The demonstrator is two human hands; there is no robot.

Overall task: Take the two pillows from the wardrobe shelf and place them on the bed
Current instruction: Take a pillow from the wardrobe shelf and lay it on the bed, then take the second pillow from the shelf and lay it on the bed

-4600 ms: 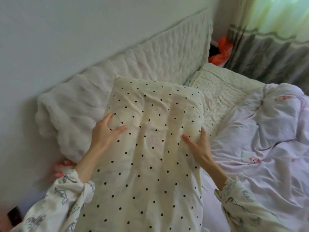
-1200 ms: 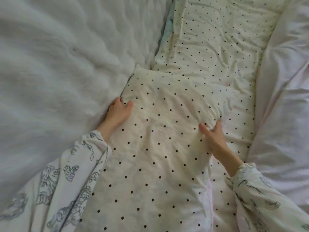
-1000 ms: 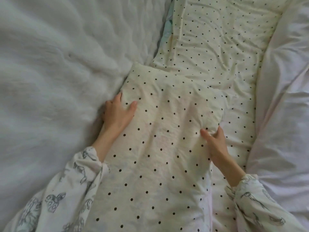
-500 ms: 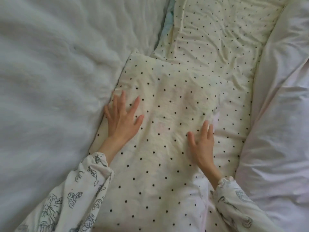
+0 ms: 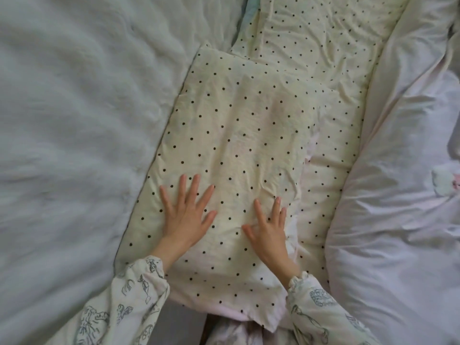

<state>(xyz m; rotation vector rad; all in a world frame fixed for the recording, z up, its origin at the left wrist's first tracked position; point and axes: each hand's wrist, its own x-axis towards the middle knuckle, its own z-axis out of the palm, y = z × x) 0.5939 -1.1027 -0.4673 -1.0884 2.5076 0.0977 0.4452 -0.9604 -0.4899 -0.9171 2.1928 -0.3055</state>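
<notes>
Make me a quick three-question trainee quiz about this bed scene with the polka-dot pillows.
1. True or false: both hands lie flat, fingers spread, on the near pillow.
2. What lies beyond it? A) a second dotted pillow B) a folded towel C) a book
3. Fill in: right of the pillows lies a pale ____.

Key
1. True: left hand and right hand press flat.
2. A, the far pillow.
3. Quilt.
</notes>
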